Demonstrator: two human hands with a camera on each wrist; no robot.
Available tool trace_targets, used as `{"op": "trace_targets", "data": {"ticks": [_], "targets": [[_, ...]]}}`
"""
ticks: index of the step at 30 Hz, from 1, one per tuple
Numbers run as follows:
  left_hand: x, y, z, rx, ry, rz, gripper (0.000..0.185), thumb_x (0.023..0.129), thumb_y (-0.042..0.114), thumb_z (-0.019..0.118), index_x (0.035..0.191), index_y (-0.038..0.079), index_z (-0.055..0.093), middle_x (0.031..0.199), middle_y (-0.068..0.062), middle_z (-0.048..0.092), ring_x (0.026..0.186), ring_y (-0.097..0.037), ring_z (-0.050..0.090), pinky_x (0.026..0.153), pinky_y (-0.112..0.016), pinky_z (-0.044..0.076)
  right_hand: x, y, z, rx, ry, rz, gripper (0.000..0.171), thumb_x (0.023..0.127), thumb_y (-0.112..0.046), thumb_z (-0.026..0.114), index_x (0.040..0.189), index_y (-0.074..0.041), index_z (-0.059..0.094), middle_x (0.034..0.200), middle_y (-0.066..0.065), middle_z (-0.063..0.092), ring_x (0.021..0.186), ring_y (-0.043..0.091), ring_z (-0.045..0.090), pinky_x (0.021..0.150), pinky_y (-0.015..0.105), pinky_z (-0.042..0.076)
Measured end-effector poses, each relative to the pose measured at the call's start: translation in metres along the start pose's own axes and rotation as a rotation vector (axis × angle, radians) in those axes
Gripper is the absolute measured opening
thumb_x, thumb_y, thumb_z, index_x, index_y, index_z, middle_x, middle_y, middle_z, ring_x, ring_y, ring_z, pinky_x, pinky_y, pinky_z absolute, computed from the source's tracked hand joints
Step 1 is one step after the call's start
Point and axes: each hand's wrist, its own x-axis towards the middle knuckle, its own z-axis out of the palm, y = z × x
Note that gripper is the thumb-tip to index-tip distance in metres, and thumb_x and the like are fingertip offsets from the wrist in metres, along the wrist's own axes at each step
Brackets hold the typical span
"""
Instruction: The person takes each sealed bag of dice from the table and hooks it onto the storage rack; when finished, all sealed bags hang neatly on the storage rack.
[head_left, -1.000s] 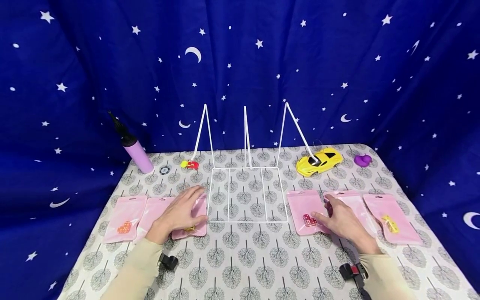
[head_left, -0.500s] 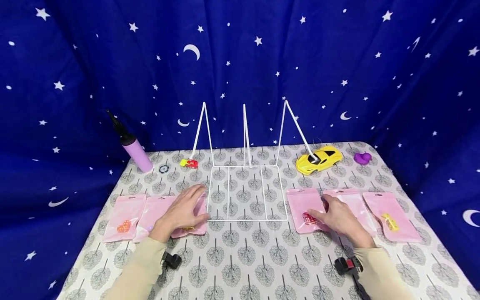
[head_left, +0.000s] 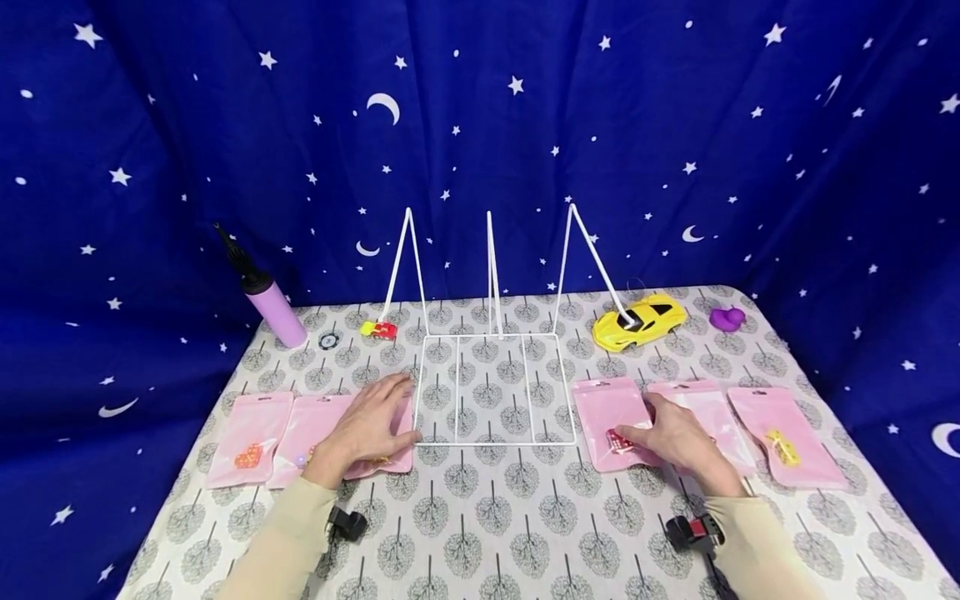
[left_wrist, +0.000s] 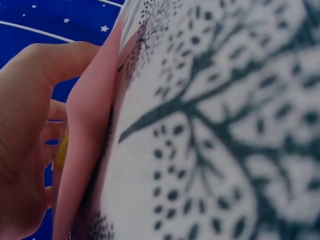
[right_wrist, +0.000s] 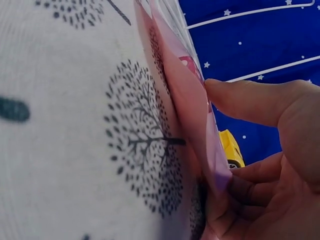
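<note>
Pink bag, one: laid on the patterned cloth, just beside the rack's right side; a red dotted piece is contained. Its face is touched by the thumb of the right hand (fingers bent at the bag's edge; whether a grip is closed cannot be told).

Left inner bag, one, pink: partly covered by the left hand (loosely spread, nothing clasped); something yellow is contained.

Further pink bags, four, two per side: orange dotted piece held in the left outer bag, yellow piece in the right outer bag; the two middle bags are partly hidden by the hands.

White wire rack, one: stood between the two groups, its three peaked uprights raised at the back.

Back row, left to right: lilac pump (black-topped, tilted); small round disc; red-and-yellow toy car; yellow toy car, crossed by a rack wire; purple duck.

Blue curtain, one: printed with white stars and moons.
</note>
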Motion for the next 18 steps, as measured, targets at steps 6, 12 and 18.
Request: {"op": "trace_targets", "data": {"ticks": [6, 12, 18], "targets": [[-0.0002, 0.0012, -0.0006, 0.041, -0.019, 0.006, 0.093, 0.08, 0.062, 0.066, 0.151, 0.01, 0.034, 0.16, -0.011, 0.027, 0.146, -0.032, 0.026, 0.117, -0.061, 0.019, 0.0003, -0.002, -0.0007, 0.026, -0.02, 0.044, 0.112, 0.075, -0.062, 0.072, 0.148, 0.008, 0.022, 0.137, 0.045, 0.037, 0.122, 0.062, 0.04, 0.095, 0.071, 0.04], [0.0004, 0.0012, -0.0046, 0.078, -0.059, 0.012, 0.092, 0.081, 0.066, 0.063, 0.151, 0.012, 0.035, 0.161, -0.01, 0.024, 0.147, -0.031, 0.024, 0.118, -0.061, 0.018, -0.001, -0.0005, 0.0011, 0.11, 0.029, -0.033, 0.105, 0.076, -0.052, 0.077, 0.144, 0.01, 0.026, 0.127, 0.044, 0.048, 0.114, 0.058, 0.05, 0.094, 0.064, 0.044], [0.0012, 0.0016, -0.0074, 0.08, -0.081, 0.028, 0.097, 0.078, 0.069, 0.063, 0.151, 0.011, 0.035, 0.16, -0.012, 0.024, 0.147, -0.033, 0.024, 0.118, -0.062, 0.018, -0.0026, 0.0033, 0.003, 0.202, 0.036, -0.09, 0.094, 0.077, -0.045, 0.079, 0.141, 0.004, 0.031, 0.118, 0.034, 0.059, 0.106, 0.048, 0.057, 0.09, 0.06, 0.047]]}}
